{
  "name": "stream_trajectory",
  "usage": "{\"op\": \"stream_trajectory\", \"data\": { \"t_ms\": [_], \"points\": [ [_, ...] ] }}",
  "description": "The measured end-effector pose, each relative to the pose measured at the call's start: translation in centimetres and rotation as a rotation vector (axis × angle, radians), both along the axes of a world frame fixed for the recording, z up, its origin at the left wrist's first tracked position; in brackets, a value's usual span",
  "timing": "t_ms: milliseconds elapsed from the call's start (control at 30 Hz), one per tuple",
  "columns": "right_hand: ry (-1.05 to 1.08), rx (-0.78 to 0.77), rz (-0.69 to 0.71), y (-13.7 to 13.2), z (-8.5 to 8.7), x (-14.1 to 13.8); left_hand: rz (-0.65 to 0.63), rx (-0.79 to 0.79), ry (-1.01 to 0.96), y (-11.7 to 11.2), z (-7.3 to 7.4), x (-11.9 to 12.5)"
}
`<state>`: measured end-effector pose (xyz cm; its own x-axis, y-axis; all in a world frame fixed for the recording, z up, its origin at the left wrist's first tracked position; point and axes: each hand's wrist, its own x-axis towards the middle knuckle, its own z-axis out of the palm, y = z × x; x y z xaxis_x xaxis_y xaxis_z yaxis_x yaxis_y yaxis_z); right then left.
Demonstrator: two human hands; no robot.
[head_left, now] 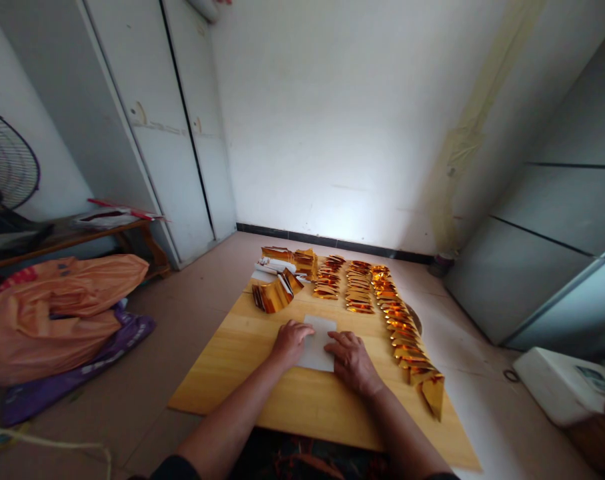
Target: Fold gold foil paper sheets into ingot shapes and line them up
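A white sheet of paper (320,337) lies flat on a low wooden board (242,373). My left hand (291,341) rests on the sheet's left edge, fingers curled down onto it. My right hand (351,358) presses on its right side, fingers bent against the paper. Beyond the sheet a loose stack of gold foil papers (275,293) stands at the board's far left. Rows of folded gold pieces (358,287) run along the far side, and a long line of them (407,337) runs down the right edge.
An orange plastic bag (57,310) over a purple one (77,370) lies on the floor at left. A fan (7,163) and a low wooden bench (62,237) stand behind it. White cabinet doors (147,127) are at back left; a white box (562,383) at right.
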<state>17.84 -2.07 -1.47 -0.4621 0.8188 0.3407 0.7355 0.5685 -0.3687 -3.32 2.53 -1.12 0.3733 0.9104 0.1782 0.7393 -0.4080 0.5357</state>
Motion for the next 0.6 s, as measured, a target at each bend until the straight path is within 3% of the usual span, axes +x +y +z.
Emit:
{"op": "stream_trajectory", "data": {
  "t_ms": [167,267,400,500,600],
  "points": [
    [0.014,-0.043,-0.029,0.2,0.8,-0.5,0.028,-0.086,-0.138,0.9,-0.5,-0.6],
    [0.033,-0.126,-0.172,1.1,1.0,-1.2,0.052,-0.161,-0.283,1.2,-0.6,-0.8],
    [0.039,-0.167,-0.461,2.4,1.1,-2.4,0.111,-0.231,-0.424,1.2,-0.1,-0.7],
    [-0.035,-0.144,-0.598,3.0,1.2,-3.3,0.149,-0.266,-0.387,1.1,0.4,-0.5],
    [-0.145,-0.139,-0.645,3.4,1.2,-3.9,0.172,-0.239,-0.325,0.9,0.9,-0.4]
  ]
}}
